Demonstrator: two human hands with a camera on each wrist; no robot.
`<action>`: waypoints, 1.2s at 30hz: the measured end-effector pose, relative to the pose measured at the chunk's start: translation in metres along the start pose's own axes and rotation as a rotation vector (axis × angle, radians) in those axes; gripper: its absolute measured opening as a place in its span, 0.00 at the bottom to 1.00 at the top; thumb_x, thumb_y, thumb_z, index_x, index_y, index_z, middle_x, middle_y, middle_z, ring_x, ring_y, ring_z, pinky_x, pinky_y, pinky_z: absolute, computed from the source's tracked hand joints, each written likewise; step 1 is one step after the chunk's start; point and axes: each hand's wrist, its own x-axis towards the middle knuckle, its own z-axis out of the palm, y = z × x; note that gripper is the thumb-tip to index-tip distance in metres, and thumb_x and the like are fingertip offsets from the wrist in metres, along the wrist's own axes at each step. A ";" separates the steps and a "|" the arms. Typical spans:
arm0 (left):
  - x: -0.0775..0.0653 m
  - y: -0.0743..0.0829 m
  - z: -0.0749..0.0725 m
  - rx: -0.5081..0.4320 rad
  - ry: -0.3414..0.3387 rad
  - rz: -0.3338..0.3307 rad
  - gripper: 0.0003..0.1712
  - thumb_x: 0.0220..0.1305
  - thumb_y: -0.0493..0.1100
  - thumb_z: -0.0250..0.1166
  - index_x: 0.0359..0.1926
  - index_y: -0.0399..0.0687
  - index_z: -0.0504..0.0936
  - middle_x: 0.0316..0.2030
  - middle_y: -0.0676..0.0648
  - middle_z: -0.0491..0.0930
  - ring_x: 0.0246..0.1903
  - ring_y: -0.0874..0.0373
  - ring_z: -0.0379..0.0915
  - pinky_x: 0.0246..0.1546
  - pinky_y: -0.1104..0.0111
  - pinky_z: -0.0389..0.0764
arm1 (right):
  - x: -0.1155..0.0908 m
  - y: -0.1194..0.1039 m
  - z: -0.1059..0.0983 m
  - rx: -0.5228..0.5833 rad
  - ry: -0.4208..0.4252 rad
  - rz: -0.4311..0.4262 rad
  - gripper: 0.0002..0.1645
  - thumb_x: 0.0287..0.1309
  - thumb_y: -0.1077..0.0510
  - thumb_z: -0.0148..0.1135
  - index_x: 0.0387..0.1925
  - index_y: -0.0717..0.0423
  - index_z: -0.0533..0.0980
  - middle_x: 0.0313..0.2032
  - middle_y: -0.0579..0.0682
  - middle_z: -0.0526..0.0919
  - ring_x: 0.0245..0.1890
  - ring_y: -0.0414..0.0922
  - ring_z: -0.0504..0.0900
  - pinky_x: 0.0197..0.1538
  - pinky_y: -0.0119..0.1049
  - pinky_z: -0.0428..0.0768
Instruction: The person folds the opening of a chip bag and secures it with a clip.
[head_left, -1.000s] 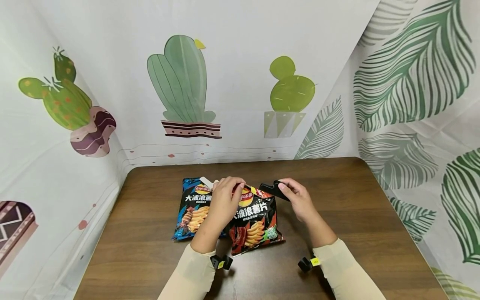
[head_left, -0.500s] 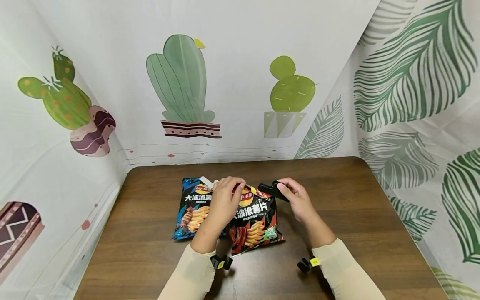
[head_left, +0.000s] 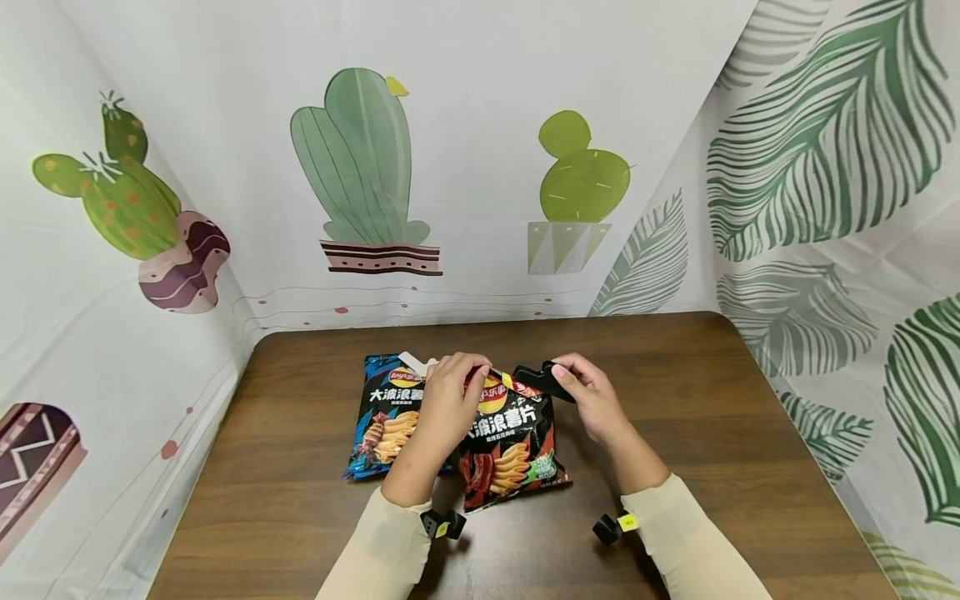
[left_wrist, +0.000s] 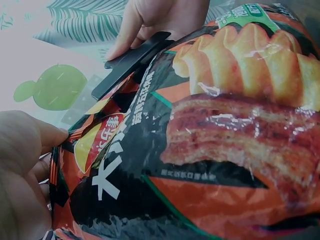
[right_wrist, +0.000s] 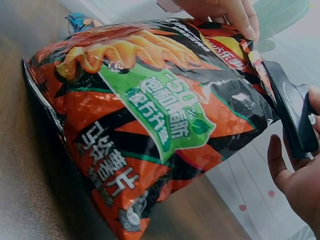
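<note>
A black and red chip bag (head_left: 517,442) leans up from the table. In the left wrist view, my left hand (left_wrist: 22,170) pinches one end of the folded top edge of the chip bag (left_wrist: 165,150). My right hand (head_left: 597,397) grips a black bag clip (head_left: 545,380) at the other end of that edge. Seen from the right wrist, the clip (right_wrist: 292,107) lies across the bag's top corner, its bars along the fold. How far the bars are closed over the fold cannot be told. In the head view, the left hand (head_left: 452,398) covers part of the top.
A blue and black chip bag (head_left: 384,417) lies at the left, partly behind the left forearm. At its top edge sits a white clip (head_left: 412,363), partly hidden by the hand. Brown tabletop (head_left: 690,400) extends to the right, with a printed cloth (head_left: 480,167) behind it.
My right hand has slid the black clip slightly left along the bag's top edge. The left hand keeps its hold in the same place.
</note>
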 end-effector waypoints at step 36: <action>-0.002 0.006 -0.004 -0.015 0.002 -0.043 0.09 0.75 0.45 0.59 0.46 0.50 0.85 0.44 0.50 0.86 0.47 0.52 0.80 0.59 0.51 0.71 | -0.003 -0.005 0.014 -0.063 -0.015 0.081 0.18 0.74 0.57 0.54 0.47 0.73 0.75 0.35 0.38 0.81 0.37 0.34 0.79 0.43 0.28 0.79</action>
